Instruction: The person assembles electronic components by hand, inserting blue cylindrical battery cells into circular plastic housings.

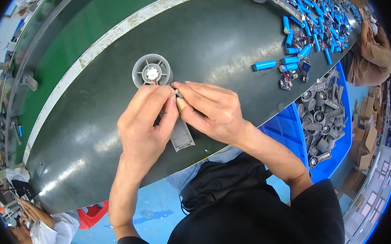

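Grey plastic fan housing (pixel 152 71), round head with vanes and a small motor hub at centre, lies on the dark worktop (pixel 216 34) just far of the hands; its flat grey handle part (pixel 181 137) runs near-side, under the hands. Thin red wire shows at the hub's near edge. Left hand (pixel 145 125) is curled over the handle, fingertips pinched on something small at the head's near rim. Right hand (pixel 210 109) meets it from the right, thumb and forefinger closed narrow on a small part (too hidden to name). Both hands touching each other.

Handling, my guess: light, stiff moulded plastic, smooth so a bit slippery; wire and solder points look fragile. Best held by the handle or the outer ring, not the vanes or the wire.

Further out: blue cylindrical battery cells (pixel 264 65) with small circuit boards (pixel 286 84) to the right, a big heap far right. Blue bin (pixel 291 129) of the same grey housings at near right. Another person's arm (pixel 369 51) at far right; another person lower left.
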{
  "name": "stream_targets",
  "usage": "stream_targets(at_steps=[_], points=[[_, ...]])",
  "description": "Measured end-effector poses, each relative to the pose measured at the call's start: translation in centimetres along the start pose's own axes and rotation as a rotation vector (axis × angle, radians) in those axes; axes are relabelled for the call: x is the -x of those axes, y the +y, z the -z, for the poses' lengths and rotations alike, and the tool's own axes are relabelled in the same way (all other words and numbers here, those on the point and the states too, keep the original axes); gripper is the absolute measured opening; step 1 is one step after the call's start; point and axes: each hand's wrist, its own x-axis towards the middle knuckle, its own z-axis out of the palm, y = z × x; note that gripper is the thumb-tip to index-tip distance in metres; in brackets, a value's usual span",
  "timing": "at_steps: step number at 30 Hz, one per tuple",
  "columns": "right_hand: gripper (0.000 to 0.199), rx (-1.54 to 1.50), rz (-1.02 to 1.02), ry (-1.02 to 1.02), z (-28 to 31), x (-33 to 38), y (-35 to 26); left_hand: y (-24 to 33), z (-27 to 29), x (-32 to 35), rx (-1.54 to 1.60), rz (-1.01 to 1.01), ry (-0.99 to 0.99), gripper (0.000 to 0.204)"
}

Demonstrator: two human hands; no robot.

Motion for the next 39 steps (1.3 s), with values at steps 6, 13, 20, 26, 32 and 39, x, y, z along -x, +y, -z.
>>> stream_targets(at_steps=[6,13,20,26,32,39], points=[[0.027,-0.062,-0.149,-0.042,0.5,0.0,-0.8,-0.1,-0.5,0.4,0.023,0.011,0.052,0.017],[0.031,-0.157,-0.282,-0.053,0.5,-0.3,-0.8,1.3,0.1,2.7,0.093,0.395,0.166,0.049],[0.040,-0.215,-0.313,-0.179,-1.8,-6.7,1.3,-3.1,1.0,-0.6,0.283,0.489,0.215,0.053],[0.030,-0.234,-0.396,-0.211,-11.8,-18.6,8.3,-14.3,5.2,-9.5,0.031,0.358,0.257,0.054],[0.027,-0.237,-0.459,-0.139,-21.0,-24.6,13.6,-21.9,8.6,-14.3,-0.056,0.357,0.327,0.050],[0.034,0.116,-0.285,-0.326,-11.6,-26.2,14.7,-30.4,23.4,-7.7,-1.220,0.824,0.954,0.066]])
